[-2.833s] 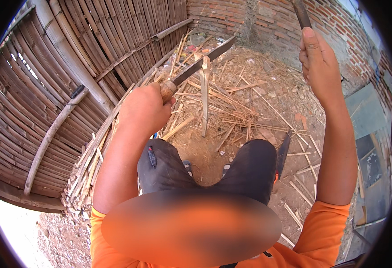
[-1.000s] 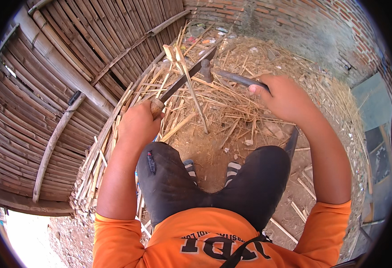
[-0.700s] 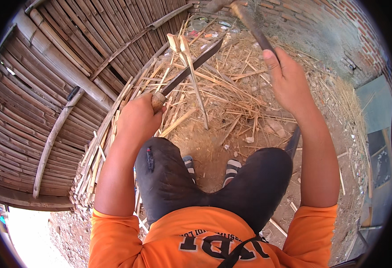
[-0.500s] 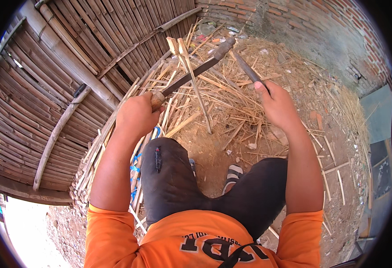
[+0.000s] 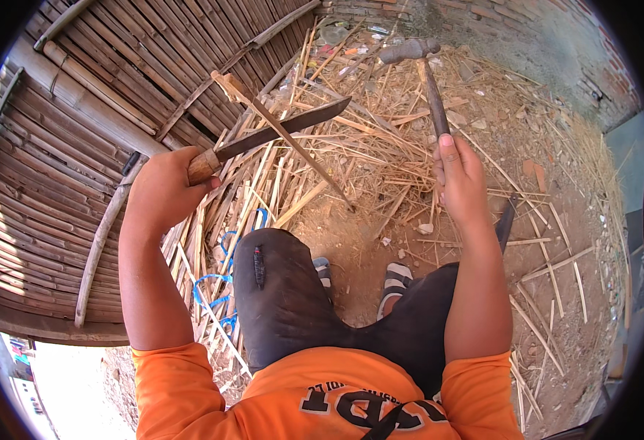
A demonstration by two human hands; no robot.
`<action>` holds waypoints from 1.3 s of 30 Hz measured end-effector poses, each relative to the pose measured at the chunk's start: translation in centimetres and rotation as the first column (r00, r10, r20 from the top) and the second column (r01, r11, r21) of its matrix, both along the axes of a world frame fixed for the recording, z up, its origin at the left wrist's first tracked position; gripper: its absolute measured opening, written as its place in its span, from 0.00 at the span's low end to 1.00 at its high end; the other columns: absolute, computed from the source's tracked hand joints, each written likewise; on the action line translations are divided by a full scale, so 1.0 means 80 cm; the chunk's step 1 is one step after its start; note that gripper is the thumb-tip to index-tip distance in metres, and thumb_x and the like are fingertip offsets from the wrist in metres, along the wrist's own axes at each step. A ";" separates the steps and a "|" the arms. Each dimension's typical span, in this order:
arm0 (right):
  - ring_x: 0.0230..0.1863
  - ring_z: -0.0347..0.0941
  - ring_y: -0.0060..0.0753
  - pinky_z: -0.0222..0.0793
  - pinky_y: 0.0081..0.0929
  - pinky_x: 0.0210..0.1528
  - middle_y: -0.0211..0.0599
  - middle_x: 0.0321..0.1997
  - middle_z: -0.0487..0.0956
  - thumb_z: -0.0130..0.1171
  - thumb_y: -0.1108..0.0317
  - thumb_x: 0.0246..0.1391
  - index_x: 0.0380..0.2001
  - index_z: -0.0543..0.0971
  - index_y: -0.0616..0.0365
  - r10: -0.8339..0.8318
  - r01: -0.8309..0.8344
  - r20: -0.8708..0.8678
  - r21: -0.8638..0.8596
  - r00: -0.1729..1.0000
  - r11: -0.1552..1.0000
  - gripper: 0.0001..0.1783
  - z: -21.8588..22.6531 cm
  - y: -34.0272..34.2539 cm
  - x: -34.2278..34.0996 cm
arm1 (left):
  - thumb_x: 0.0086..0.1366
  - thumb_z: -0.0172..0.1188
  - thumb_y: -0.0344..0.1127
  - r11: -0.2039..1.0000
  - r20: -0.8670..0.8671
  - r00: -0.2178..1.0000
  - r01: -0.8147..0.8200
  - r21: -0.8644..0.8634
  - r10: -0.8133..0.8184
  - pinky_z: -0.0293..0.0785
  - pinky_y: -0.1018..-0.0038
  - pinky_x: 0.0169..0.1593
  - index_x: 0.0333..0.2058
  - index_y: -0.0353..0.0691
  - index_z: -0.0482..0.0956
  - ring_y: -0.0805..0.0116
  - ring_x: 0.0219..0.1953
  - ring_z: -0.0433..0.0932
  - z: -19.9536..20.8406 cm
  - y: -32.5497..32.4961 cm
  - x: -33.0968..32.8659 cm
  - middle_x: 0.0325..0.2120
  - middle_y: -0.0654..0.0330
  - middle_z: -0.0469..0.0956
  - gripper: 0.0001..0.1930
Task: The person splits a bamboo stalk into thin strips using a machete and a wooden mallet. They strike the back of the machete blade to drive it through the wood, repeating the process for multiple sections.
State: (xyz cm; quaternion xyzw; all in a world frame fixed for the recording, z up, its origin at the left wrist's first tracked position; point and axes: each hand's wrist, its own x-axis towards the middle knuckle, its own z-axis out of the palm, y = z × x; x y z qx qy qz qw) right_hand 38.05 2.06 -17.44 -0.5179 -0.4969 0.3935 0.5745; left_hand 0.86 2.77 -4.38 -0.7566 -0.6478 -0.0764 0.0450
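Observation:
My left hand [image 5: 162,187] is closed round the wooden handle of a machete [image 5: 282,130], its dark blade pointing up and to the right. Across the blade leans a split wooden stick [image 5: 285,136], its splintered top tilted left and its lower end at the dirt floor. I cannot tell whether the blade is lodged in the stick. In my right hand [image 5: 460,176] a hammer [image 5: 410,51] is held upright by its dark handle, thumb along the shaft. The hammer head is apart from both blade and stick.
Split strips [image 5: 392,161] litter the ground ahead. Blue cord [image 5: 227,282] lies by my left knee, and a dark flat piece [image 5: 507,220] shows past my right forearm. A bamboo wall [image 5: 65,198] stands left, a brick wall [image 5: 549,44] behind.
The hammer has moved away from the machete's tip, up and to the right. My left hand has shifted left with the machete, and the stick now leans further left.

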 end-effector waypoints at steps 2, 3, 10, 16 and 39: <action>0.22 0.58 0.15 0.55 0.21 0.24 0.21 0.21 0.65 0.48 0.47 0.71 0.31 0.73 0.57 -0.014 0.014 0.003 -0.004 1.000 1.000 0.24 0.000 0.000 -0.002 | 0.54 0.73 0.43 1.000 -0.024 1.000 0.013 -0.013 -0.013 0.71 0.54 0.38 0.34 0.36 0.79 0.40 0.34 0.78 -0.003 0.002 0.005 0.26 0.44 0.79 0.18; 0.22 0.59 0.15 0.55 0.21 0.24 0.21 0.21 0.65 0.48 0.47 0.71 0.30 0.73 0.58 -0.016 0.017 0.004 -0.002 1.000 1.000 0.24 0.000 0.000 -0.003 | 0.55 0.72 0.44 0.999 -0.045 0.998 0.040 0.008 -0.040 0.72 0.53 0.39 0.35 0.36 0.79 0.39 0.36 0.79 -0.012 0.003 0.010 0.27 0.44 0.80 0.18; 0.23 0.61 0.18 0.58 0.25 0.26 0.24 0.20 0.67 0.50 0.45 0.70 0.28 0.73 0.59 -0.060 0.048 0.163 0.077 0.985 0.996 0.27 -0.006 0.004 0.008 | 0.59 0.69 0.49 1.000 0.061 0.998 0.023 0.014 -0.024 0.74 0.54 0.40 0.35 0.37 0.80 0.39 0.36 0.79 -0.061 0.020 0.055 0.27 0.43 0.80 0.19; 0.22 0.59 0.15 0.56 0.21 0.24 0.22 0.20 0.66 0.50 0.45 0.70 0.30 0.73 0.59 -0.067 0.056 0.076 0.139 0.995 0.989 0.26 0.008 -0.009 0.017 | 0.59 0.71 0.46 0.992 0.166 0.986 0.017 0.121 -0.037 0.71 0.62 0.34 0.37 0.37 0.81 0.53 0.24 0.74 -0.025 0.008 0.035 0.20 0.50 0.76 0.17; 0.24 0.62 0.18 0.58 0.23 0.26 0.24 0.21 0.69 0.50 0.47 0.71 0.35 0.75 0.61 -0.292 0.221 0.178 0.336 0.940 0.915 0.24 0.055 -0.048 -0.015 | 0.60 0.69 0.45 0.992 0.168 0.978 -0.120 -0.038 0.125 0.73 0.58 0.40 0.40 0.34 0.81 0.42 0.32 0.79 -0.066 -0.004 0.010 0.27 0.42 0.80 0.19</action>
